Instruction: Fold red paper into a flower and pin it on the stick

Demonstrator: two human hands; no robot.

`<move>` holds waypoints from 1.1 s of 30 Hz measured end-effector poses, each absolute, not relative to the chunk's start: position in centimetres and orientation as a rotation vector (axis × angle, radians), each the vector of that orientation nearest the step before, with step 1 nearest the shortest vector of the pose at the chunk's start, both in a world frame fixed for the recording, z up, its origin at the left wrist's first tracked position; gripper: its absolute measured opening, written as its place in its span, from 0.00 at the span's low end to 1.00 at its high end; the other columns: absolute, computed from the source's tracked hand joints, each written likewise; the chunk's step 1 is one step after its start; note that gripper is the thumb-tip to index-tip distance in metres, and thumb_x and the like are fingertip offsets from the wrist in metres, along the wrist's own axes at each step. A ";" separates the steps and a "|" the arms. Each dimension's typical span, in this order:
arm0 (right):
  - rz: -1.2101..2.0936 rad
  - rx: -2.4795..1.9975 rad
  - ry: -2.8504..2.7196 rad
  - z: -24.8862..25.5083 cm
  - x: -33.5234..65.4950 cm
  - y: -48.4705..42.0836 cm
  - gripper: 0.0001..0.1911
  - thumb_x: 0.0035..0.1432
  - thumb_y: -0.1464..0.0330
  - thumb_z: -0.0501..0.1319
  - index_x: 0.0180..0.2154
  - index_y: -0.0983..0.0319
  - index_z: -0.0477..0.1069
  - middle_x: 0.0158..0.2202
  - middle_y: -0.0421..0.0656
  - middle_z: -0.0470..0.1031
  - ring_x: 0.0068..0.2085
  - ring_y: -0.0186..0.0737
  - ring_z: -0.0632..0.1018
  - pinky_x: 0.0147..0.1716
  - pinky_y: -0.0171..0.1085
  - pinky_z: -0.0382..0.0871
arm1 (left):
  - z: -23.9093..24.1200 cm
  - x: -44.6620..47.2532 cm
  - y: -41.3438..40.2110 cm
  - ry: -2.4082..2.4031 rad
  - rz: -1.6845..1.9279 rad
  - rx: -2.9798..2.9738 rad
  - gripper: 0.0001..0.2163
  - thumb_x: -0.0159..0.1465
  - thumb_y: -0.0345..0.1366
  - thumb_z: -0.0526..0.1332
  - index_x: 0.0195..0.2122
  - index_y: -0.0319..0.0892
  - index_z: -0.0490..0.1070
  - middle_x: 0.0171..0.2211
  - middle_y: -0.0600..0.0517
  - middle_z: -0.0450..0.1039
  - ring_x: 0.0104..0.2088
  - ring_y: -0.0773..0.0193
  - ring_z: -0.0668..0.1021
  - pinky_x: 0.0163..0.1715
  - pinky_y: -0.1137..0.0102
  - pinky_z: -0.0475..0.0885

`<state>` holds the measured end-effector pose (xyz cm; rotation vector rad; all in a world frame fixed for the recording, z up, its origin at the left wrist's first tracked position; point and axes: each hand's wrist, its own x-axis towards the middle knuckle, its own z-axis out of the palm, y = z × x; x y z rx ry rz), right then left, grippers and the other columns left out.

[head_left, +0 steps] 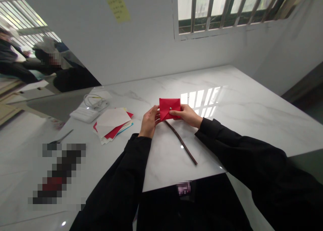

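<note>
Both hands are closed on a small red envelope (168,105), holding it just above the middle of the pale marbled desk (239,123), with its flap side facing the person. The left hand (149,120) grips its left edge, with fingers reaching behind it. The right hand (188,115) holds the right side, its thumb laid across the lower front beside a small silver stud (170,108) that sits near the middle of the flap. Black sleeves (118,177) cover both arms down to the wrists.

A thin brown stick (182,142) lies slantwise on the desk, running from just below the envelope toward the near edge; whether its upper end touches the envelope cannot be told.

Left of the hands, well in from the near edge, lies a loose pile of papers (113,121), a pale sheet on top with red and blue showing beneath. Just beyond it, toward the far edge, is a flat white box (85,114) with a pale cable (93,101) coiled on or beside it. Farther left, closer to the near edge, a dark object (64,170) is too blurred to identify.
</note>
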<state>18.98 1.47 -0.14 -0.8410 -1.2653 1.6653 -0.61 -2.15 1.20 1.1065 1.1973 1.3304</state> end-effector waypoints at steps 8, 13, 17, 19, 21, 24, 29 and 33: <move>1.600 -0.896 -1.151 0.0 20.9 3.1 0.25 0.44 0.55 0.80 0.39 0.63 0.79 0.40 0.47 0.83 0.38 0.38 0.80 0.37 0.37 0.75 | -0.3 -1.8 -1.6 1.727 1.142 2.058 0.18 0.70 0.40 0.57 0.58 0.44 0.78 0.54 0.43 0.78 0.54 0.50 0.76 0.54 0.58 0.71; 1.596 -0.897 -1.082 -0.4 20.5 3.3 0.27 0.43 0.52 0.80 0.38 0.63 0.77 0.37 0.45 0.82 0.36 0.37 0.79 0.36 0.35 0.75 | -1.3 -1.5 -0.7 1.798 0.887 2.258 0.17 0.69 0.45 0.61 0.52 0.42 0.82 0.53 0.39 0.76 0.55 0.42 0.73 0.63 0.50 0.63; 1.627 -0.894 -1.056 -0.4 20.4 3.3 0.28 0.42 0.52 0.81 0.37 0.64 0.78 0.37 0.45 0.82 0.36 0.37 0.80 0.36 0.34 0.75 | -1.1 -2.1 -0.5 1.779 0.959 2.196 0.18 0.70 0.46 0.61 0.55 0.44 0.81 0.53 0.40 0.76 0.54 0.44 0.74 0.61 0.52 0.66; 1.632 -0.900 -1.058 -0.4 20.5 3.4 0.27 0.43 0.52 0.80 0.36 0.64 0.79 0.37 0.45 0.82 0.36 0.36 0.80 0.35 0.34 0.75 | -0.8 -2.9 -0.6 1.833 1.034 2.135 0.18 0.72 0.44 0.58 0.56 0.43 0.80 0.54 0.41 0.75 0.56 0.45 0.75 0.62 0.53 0.66; 1.634 -0.909 -1.064 -0.4 20.6 3.5 0.26 0.44 0.51 0.80 0.35 0.63 0.79 0.37 0.46 0.82 0.36 0.37 0.80 0.35 0.35 0.76 | -0.7 -3.7 -0.6 1.897 1.042 2.097 0.18 0.71 0.39 0.56 0.56 0.43 0.80 0.54 0.40 0.76 0.56 0.45 0.76 0.63 0.52 0.66; 1.652 -0.911 -1.066 -0.5 20.8 3.6 0.23 0.47 0.53 0.80 0.35 0.63 0.79 0.38 0.47 0.83 0.37 0.40 0.82 0.36 0.36 0.78 | -0.8 -4.7 -0.8 1.885 0.970 2.124 0.19 0.67 0.31 0.55 0.55 0.44 0.80 0.53 0.41 0.76 0.54 0.46 0.77 0.62 0.52 0.67; 1.735 -0.892 -1.079 -0.5 20.9 3.6 0.18 0.52 0.58 0.79 0.38 0.64 0.82 0.40 0.48 0.84 0.39 0.39 0.83 0.37 0.34 0.78 | -0.9 -5.3 -0.7 1.774 0.852 2.242 0.20 0.65 0.29 0.56 0.53 0.46 0.81 0.52 0.42 0.78 0.56 0.47 0.76 0.62 0.52 0.67; 1.797 -0.867 -1.061 -0.2 21.1 3.7 0.16 0.51 0.62 0.80 0.38 0.64 0.83 0.40 0.47 0.85 0.39 0.38 0.82 0.39 0.33 0.78 | -0.3 -6.3 -0.2 1.708 0.749 2.284 0.14 0.67 0.36 0.59 0.49 0.45 0.82 0.51 0.43 0.79 0.54 0.48 0.77 0.61 0.52 0.68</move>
